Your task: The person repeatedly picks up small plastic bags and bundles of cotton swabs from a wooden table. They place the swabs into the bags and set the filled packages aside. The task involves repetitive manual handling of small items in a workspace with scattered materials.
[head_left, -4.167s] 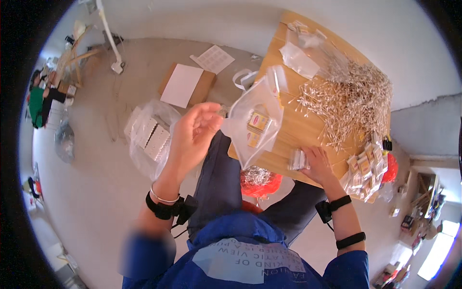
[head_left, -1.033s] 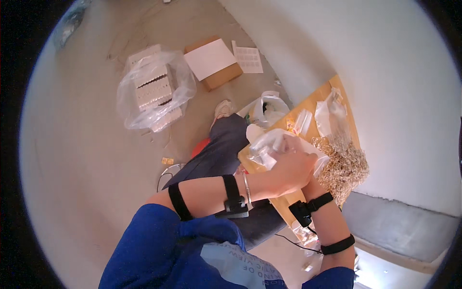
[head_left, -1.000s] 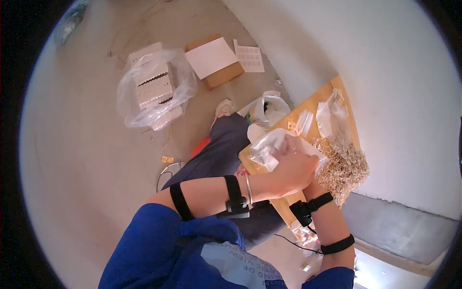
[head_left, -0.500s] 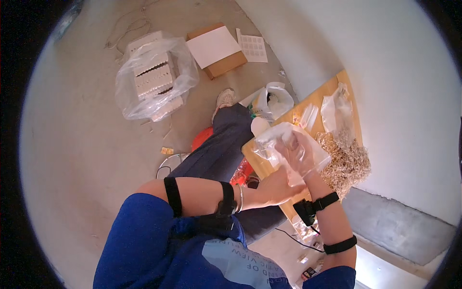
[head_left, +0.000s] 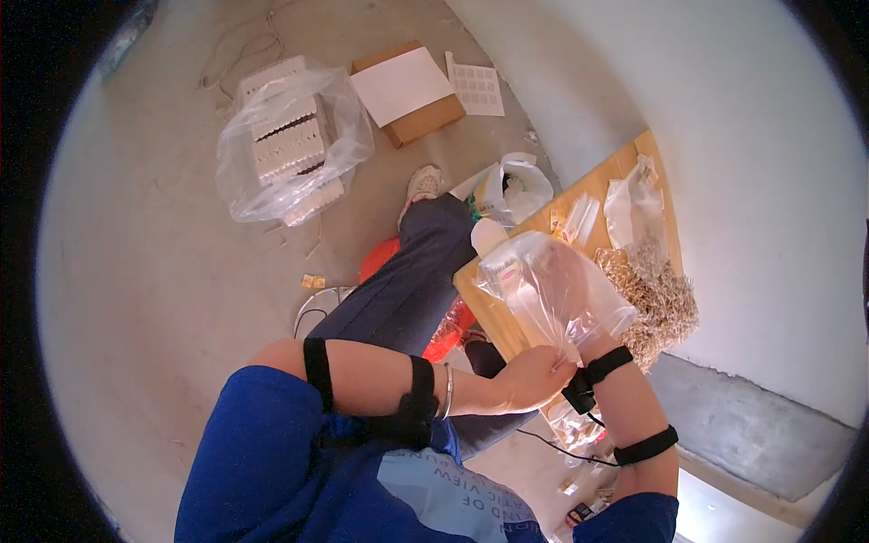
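Pinching the gathered rim of one clear, crinkled plastic bag [head_left: 534, 299] between thumb and fingers of the left hand [head_left: 534, 378], closed firmly on the film close to the right wrist. Holding that bag just above the near corner of one light-brown wooden table [head_left: 497, 322], beside one loose heap of thin cotton swabs [head_left: 665, 317], too many to count. Showing the right hand [head_left: 563, 271] only hazily through the film; cannot tell whether inside or beneath the bag, nor whether gripping or loose in the fingers. Making out at least one small white packet [head_left: 502, 273] at the bag's left end, with no sure count through the glare. Wearing two black straps [head_left: 317, 373] on each arm and one silver bangle [head_left: 448, 391] on the left wrist. Counting farther along the table one limp translucent bag [head_left: 627, 217], touching the heap. Counting on the grey floor [head_left: 181, 290] one brown cardboard box [head_left: 425, 125] under one blank white sheet [head_left: 401, 86], one gridded white sheet [head_left: 477, 89] just beside it, one large clear sack [head_left: 344, 167] around several stacked white blocks [head_left: 288, 154], and two small yellow packets [head_left: 313, 281]. Resting one pale shoe [head_left: 424, 183] near one white carrier bag [head_left: 529, 199].
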Available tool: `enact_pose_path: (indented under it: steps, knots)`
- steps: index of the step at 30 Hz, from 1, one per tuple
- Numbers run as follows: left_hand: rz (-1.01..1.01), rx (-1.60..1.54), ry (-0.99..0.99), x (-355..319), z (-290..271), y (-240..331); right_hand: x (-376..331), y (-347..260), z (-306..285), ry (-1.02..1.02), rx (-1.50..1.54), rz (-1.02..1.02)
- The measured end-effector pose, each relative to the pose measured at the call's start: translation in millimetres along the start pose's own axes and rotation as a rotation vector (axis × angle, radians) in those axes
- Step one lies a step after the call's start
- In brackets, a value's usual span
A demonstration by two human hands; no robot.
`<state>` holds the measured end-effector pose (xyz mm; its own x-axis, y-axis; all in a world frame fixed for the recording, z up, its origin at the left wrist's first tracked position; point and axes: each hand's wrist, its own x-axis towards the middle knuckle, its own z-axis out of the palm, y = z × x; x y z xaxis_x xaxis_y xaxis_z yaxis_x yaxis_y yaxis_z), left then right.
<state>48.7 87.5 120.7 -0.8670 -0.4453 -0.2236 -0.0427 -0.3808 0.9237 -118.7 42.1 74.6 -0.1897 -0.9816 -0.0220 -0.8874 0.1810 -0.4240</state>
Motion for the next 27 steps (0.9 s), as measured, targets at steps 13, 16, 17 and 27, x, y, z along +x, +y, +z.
enact_pose_path:
  steps: [13, 16, 17, 27]
  knots:
    - [-0.044, -0.074, -0.071, -3.0, -8.0, 5.5, 8.5, -18.3, -9.4, -0.138, -0.366, -0.105]
    - [-0.050, -0.047, -0.145, -2.1, -18.7, 12.8, 8.3, -4.0, -17.7, -0.211, -0.237, -0.131]
    - [-0.024, -0.066, -0.177, -1.8, -20.8, 11.1, 7.5, 1.1, -19.2, -0.248, -0.199, -0.118]
    - [-0.322, 0.095, 0.264, 19.1, -99.7, -56.8, 1.0, -1.5, -22.9, -0.284, -0.003, -0.027]
